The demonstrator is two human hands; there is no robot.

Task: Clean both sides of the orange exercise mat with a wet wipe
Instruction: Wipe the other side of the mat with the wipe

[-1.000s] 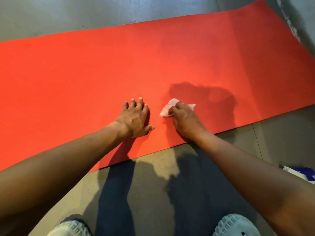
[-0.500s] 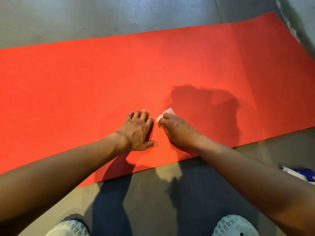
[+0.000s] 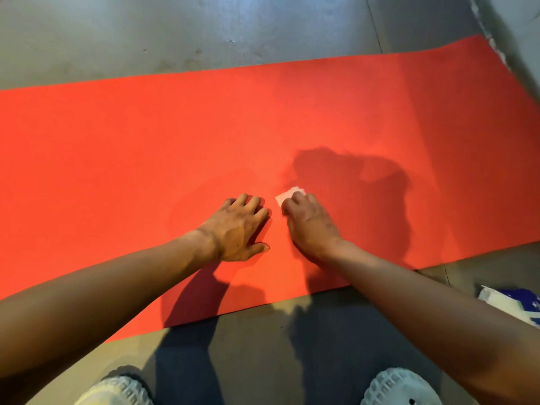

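The orange exercise mat [image 3: 146, 147] lies flat on the grey floor and fills most of the view from left to right. My left hand [image 3: 238, 229] rests palm down on the mat near its front edge, fingers spread. Just to its right, my right hand [image 3: 308, 223] presses a small white wet wipe [image 3: 287, 194] onto the mat; only a corner of the wipe sticks out past my fingertips. The two hands are a few centimetres apart.
A blue and white pack of wipes [image 3: 514, 305] lies on the floor at the right edge, in front of the mat. My two white shoes [image 3: 400, 387] show at the bottom. A wall base [image 3: 496, 48] runs along the far right corner.
My right hand has slid the wipe to the left, closer to my left hand, and more of the wipe is covered. The whole mat sits lower in view as my head tilted.
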